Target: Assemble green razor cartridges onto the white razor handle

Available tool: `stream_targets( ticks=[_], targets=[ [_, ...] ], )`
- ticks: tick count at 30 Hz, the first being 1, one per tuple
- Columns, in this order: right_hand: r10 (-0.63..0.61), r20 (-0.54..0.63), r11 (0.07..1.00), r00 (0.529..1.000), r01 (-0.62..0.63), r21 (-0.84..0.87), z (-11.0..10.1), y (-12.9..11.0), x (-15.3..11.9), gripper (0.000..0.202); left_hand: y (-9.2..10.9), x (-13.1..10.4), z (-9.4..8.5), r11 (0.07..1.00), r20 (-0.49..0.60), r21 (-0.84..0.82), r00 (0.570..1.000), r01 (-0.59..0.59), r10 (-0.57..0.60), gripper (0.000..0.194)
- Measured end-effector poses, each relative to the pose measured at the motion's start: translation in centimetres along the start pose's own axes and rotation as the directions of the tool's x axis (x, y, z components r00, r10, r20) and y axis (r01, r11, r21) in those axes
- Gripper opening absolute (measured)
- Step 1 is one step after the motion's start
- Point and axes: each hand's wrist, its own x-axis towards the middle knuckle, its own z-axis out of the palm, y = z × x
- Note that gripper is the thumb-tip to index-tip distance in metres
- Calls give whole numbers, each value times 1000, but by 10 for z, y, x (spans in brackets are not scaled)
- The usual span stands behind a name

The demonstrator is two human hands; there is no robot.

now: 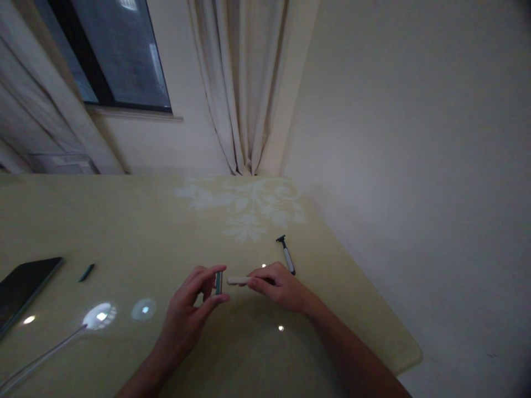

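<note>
My left hand [193,304] pinches a small green and dark razor cartridge [219,282] upright between thumb and fingertips. In my right hand [277,284] is a pale, blunt-ended stick [238,281], pointing left at the cartridge with a small gap between them. Its other end is mostly covered by my fingers, so its exact kind is unclear. Just beyond my right hand, a razor [287,256] with a grey and black handle lies on the table, its head pointing away.
A small dark green piece [87,272] lies at the left of the glossy table [199,232], near a dark flat tablet-like object [27,287]. A pale cable [45,354] runs across the lower left. Curtains [244,83] and a wall [415,166] border the table.
</note>
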Motion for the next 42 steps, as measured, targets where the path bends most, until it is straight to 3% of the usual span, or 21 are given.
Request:
stream_targets(
  ticks=[7,10,14,18,34,38,42],
  targets=[
    [-30,1,997,1000,30,66,14,-3,1,54,1,-2,4,1000,22,4,999,-25,25,37],
    [-22,25,1000,999,21,15,10,-3,1,49,1,-2,3,1000,13,6,1000,-17,17,36],
    [-14,-49,999,999,12,-41,3,-4,1,49,2,-1,1,1000,17,12,1000,-11,11,36],
    [-28,-49,1000,998,28,-5,7,-5,1,51,2,-3,3,1000,32,15,999,-28,27,35],
    [-17,-143,990,990,-4,-144,4,-5,1,47,-2,-4,6,1000,37,-1,999,-2,2,37],
    [-30,-113,995,993,19,-95,5,-6,0,47,1,-4,7,1000,46,-5,999,22,-21,36],
    [-39,-115,984,993,18,-177,1,-6,0,45,4,-4,7,998,44,-29,997,61,-59,35]
  ],
)
